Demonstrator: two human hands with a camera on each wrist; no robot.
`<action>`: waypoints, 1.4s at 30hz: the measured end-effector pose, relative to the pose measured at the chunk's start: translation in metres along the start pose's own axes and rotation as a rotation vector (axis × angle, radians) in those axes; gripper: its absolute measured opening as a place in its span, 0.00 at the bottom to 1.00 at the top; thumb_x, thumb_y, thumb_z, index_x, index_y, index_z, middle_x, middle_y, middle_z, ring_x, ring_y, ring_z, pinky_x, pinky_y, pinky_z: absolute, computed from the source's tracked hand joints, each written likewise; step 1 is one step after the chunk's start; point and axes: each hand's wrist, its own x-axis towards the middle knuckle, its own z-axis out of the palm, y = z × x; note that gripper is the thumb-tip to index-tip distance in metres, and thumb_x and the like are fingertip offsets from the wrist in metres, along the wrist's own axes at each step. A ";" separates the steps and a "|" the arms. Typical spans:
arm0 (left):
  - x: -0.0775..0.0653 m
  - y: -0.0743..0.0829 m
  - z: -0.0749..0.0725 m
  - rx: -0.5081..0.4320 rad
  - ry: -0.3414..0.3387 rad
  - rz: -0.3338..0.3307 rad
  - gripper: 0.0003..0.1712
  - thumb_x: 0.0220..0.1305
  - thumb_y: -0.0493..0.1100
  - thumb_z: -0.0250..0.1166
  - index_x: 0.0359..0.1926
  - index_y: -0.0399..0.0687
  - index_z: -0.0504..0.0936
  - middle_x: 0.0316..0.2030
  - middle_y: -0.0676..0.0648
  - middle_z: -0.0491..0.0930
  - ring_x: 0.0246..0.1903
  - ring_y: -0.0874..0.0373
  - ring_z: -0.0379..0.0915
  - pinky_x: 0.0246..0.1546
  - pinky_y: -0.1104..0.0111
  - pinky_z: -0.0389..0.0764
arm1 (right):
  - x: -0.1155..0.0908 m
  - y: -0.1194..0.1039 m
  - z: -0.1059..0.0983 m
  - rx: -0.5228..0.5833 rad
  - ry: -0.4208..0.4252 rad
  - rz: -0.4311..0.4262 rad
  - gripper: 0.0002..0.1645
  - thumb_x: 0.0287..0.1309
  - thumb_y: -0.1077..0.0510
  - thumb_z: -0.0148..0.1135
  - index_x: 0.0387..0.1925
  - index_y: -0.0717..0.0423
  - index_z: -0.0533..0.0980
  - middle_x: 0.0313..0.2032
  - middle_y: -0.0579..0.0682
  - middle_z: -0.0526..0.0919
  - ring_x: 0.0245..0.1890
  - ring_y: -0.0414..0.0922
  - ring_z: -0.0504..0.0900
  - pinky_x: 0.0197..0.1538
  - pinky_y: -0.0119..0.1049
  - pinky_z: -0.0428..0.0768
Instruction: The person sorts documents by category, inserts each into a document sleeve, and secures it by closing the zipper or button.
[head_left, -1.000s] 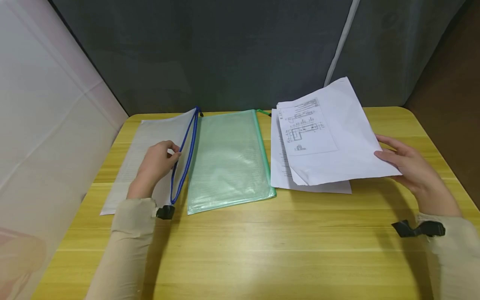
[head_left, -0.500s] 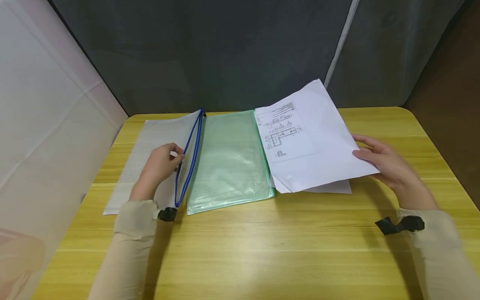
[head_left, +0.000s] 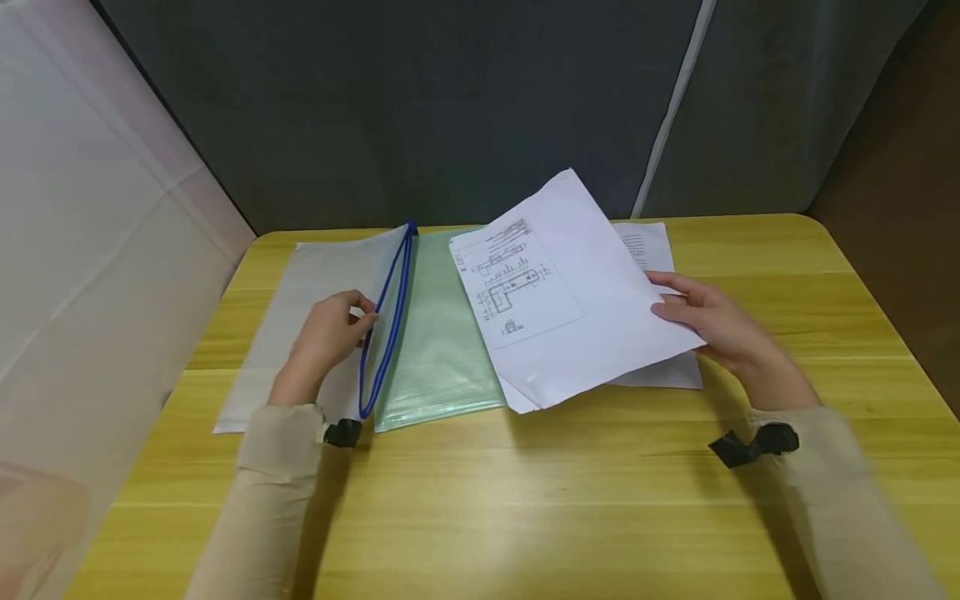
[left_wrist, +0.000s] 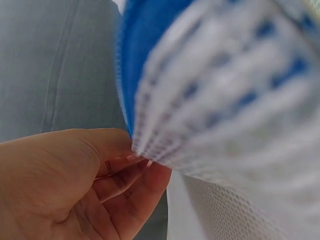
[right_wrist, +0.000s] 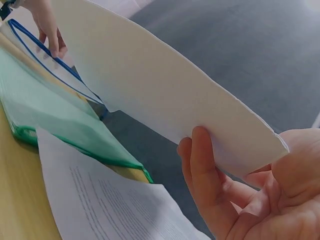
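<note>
Between thumb and fingers, my left hand pinches the upper blue edge of a white mesh zip pouch, whose mouth gapes toward the right. The left wrist view shows the pinched blue edging close up. On the right, my right hand grips the corner of white paper printed with a technical drawing. The paper is raised and tilted above a green zip pouch, covering its right part. In the right wrist view, the paper's blank underside faces the camera, fingers beneath it.
Printed text pages lie on the wooden table, partly under the raised paper. A dark grey panel stands along the table's back edge. White cloth hangs at the left, and a brown surface borders the right.
My right hand has carried the drawing paper leftward, from above the text pages to over the green pouch. My left hand, still pinching the white pouch's edge, has shifted slightly right.
</note>
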 end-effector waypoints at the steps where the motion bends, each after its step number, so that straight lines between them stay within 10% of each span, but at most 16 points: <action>1: 0.003 0.003 0.001 0.001 -0.001 0.009 0.13 0.75 0.43 0.54 0.50 0.37 0.76 0.48 0.33 0.81 0.32 0.51 0.81 0.31 0.66 0.76 | 0.000 -0.001 0.001 -0.005 0.010 0.010 0.27 0.72 0.62 0.53 0.69 0.47 0.63 0.43 0.39 0.88 0.35 0.39 0.88 0.37 0.31 0.85; 27: 0.053 0.070 0.014 0.033 -0.003 0.141 0.12 0.74 0.43 0.56 0.49 0.37 0.77 0.51 0.34 0.78 0.34 0.49 0.81 0.33 0.66 0.78 | -0.003 -0.008 0.008 -0.118 0.069 -0.012 0.32 0.73 0.60 0.52 0.73 0.60 0.57 0.44 0.35 0.86 0.38 0.37 0.88 0.40 0.31 0.84; 42: 0.052 0.074 0.018 0.110 0.017 0.185 0.11 0.74 0.42 0.57 0.46 0.37 0.77 0.46 0.35 0.79 0.34 0.49 0.79 0.31 0.65 0.78 | 0.004 -0.015 0.023 -0.134 0.059 -0.052 0.32 0.72 0.62 0.52 0.73 0.62 0.57 0.43 0.36 0.86 0.36 0.37 0.87 0.40 0.29 0.84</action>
